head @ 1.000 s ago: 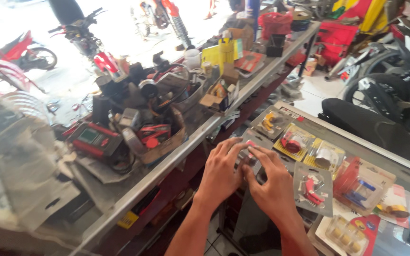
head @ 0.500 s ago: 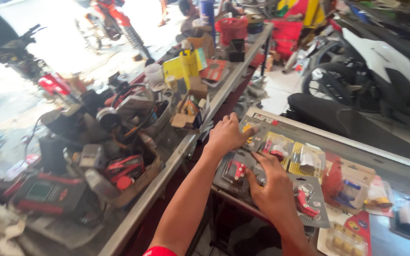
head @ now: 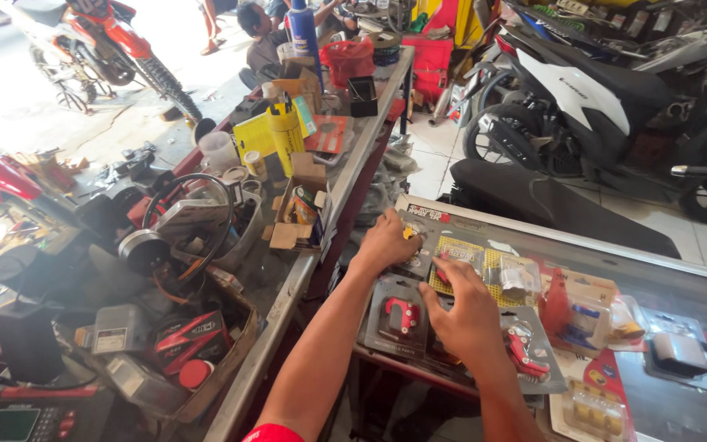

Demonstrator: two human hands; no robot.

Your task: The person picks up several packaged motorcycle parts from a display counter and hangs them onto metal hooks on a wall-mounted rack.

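Two surfaces sit under us: a glass counter (head: 681, 286) on our right, covered with blister packs, and a long metal workbench (head: 288, 295) on our left, piled with tools, boxes and a coiled cable. Beyond the counter we see a white and black scooter (head: 591, 90) parked on pale floor tiles, and a red dirt bike (head: 108, 41) out in bright sun at upper left. A person sits on the ground far back, near a blue spray can (head: 303, 29).

Our left hand (head: 386, 242) lies palm down on a grey pack with a yellow part (head: 412, 237), fingers spread flat, gripping nothing; that pack sits at the counter's near left corner. Our right hand (head: 461, 315) is also flat and loosely open, fingertips touching a yellow-backed pack (head: 461, 255), its palm over more packs. Just left of that hand lies a grey pack with a red part (head: 398, 317), untouched. Right of the wrist lies another pack with a red lever (head: 525, 348). We cannot tell whether either hand presses down.
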